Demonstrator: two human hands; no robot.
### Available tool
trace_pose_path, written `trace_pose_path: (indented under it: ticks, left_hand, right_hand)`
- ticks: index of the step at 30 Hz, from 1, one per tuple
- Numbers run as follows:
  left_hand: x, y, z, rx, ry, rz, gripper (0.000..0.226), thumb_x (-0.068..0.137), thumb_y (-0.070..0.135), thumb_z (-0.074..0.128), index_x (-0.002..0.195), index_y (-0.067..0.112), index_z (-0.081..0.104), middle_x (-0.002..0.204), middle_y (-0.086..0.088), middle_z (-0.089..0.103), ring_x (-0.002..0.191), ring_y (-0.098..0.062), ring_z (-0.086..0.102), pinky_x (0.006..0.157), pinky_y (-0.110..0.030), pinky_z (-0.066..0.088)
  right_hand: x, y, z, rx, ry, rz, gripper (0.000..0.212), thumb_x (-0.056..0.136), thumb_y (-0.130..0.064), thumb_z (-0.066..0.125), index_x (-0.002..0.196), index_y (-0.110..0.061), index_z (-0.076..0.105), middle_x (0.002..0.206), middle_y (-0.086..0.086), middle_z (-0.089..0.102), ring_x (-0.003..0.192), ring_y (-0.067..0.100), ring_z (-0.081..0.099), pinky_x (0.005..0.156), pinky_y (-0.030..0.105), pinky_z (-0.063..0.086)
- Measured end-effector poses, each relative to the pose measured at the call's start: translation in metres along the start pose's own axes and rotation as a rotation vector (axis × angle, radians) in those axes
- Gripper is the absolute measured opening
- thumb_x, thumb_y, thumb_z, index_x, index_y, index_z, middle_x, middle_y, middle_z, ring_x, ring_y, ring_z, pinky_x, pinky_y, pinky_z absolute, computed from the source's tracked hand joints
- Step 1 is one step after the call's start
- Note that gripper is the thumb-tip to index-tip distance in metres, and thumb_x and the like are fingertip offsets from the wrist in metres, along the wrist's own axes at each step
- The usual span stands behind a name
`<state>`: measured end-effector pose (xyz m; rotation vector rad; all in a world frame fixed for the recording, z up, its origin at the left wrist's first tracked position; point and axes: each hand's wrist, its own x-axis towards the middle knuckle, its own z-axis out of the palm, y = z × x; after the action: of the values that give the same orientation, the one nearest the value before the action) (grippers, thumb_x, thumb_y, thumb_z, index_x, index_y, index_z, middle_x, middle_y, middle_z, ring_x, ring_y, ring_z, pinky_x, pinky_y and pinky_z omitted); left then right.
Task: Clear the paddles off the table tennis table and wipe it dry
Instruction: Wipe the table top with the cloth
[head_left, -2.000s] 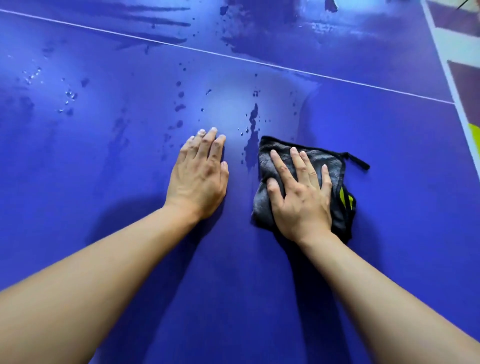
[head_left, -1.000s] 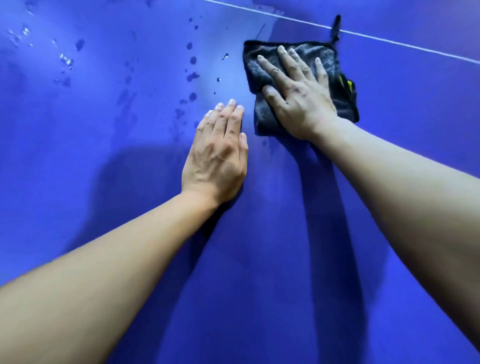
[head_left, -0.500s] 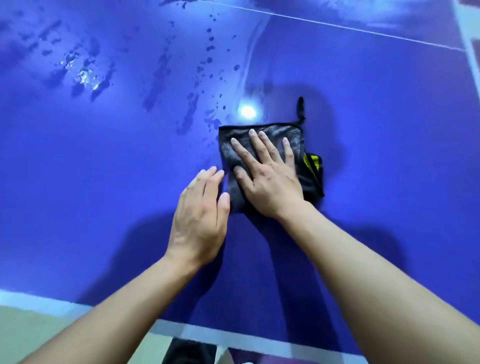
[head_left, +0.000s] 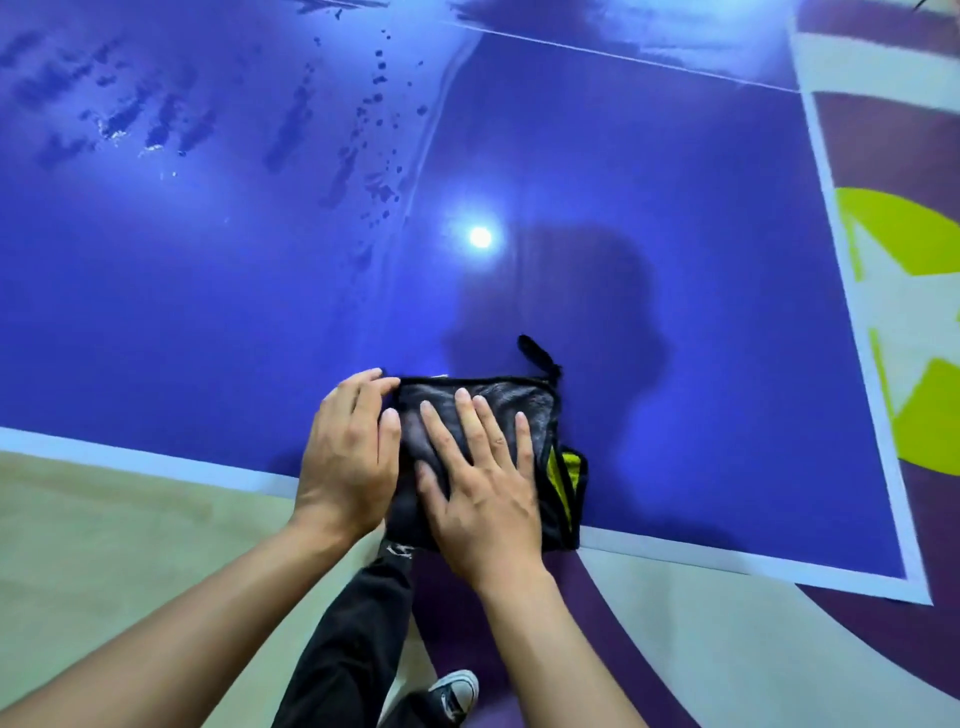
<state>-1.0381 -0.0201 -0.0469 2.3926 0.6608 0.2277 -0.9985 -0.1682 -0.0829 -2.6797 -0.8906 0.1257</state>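
Right hand (head_left: 483, 483) pressed flat on our cloth (head_left: 498, 400) at the near edge of the worktop (head_left: 675, 260), left hand (head_left: 348, 457) lying loose beside it. We could drag it off the edge, or miss those far droplets (head_left: 379, 119).

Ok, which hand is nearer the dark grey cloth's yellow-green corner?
Right. Right hand presses flat beside the yellow-green corner; left hand touches the opposite edge of the cloth.

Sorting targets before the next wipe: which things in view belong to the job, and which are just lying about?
Job: table, cloth, water drops, right hand pressing the cloth, left hand at its edge.
Not the job: shoe, trouser leg, patterned floor. No paddles in view.
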Motion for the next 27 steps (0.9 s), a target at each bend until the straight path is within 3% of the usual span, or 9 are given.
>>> trace_pose_path:
  ticks: [6,10,15,27]
  left_hand:
    - [0.019,0.032,0.03,0.066,-0.068,0.143,0.042,0.097,0.021,0.039,0.13,0.008,0.062,0.139,-0.009,0.056,0.132,-0.028,0.049,0.112,-0.04,0.035]
    - [0.039,0.043,0.051,0.076,-0.082,0.221,0.04,0.098,0.019,0.04,0.129,0.008,0.062,0.139,-0.009,0.056,0.132,-0.03,0.049,0.11,-0.04,0.036]
    - [0.099,0.055,0.071,0.009,-0.081,0.318,0.037,0.095,0.009,0.044,0.126,0.009,0.065,0.137,-0.008,0.059,0.136,-0.031,0.049,0.113,-0.041,0.035]
    - [0.262,0.093,0.089,0.111,-0.121,0.395,0.039,0.099,0.016,0.042,0.131,0.007,0.062,0.143,-0.011,0.057,0.14,-0.034,0.046,0.114,-0.046,0.035]
  right_hand:
    - [0.008,0.099,-0.033,-0.093,0.085,0.356,0.063,0.099,-0.058,0.026,0.16,-0.039,0.029,0.17,0.0,0.023,0.157,0.017,0.018,0.127,0.053,0.005]
    - [0.035,0.133,-0.04,-0.132,0.097,0.496,0.064,0.1,-0.06,0.019,0.161,-0.042,0.021,0.171,0.0,0.017,0.158,0.016,0.01,0.127,0.05,-0.001]
    - [0.101,0.161,-0.044,-0.146,0.125,0.521,0.064,0.1,-0.06,0.014,0.162,-0.043,0.017,0.171,-0.001,0.015,0.158,0.013,0.004,0.127,0.051,-0.005]
    - [0.246,0.227,-0.067,-0.164,0.141,0.535,0.061,0.1,-0.056,0.019,0.16,-0.043,0.025,0.169,-0.001,0.024,0.158,0.013,0.011,0.127,0.052,-0.002]
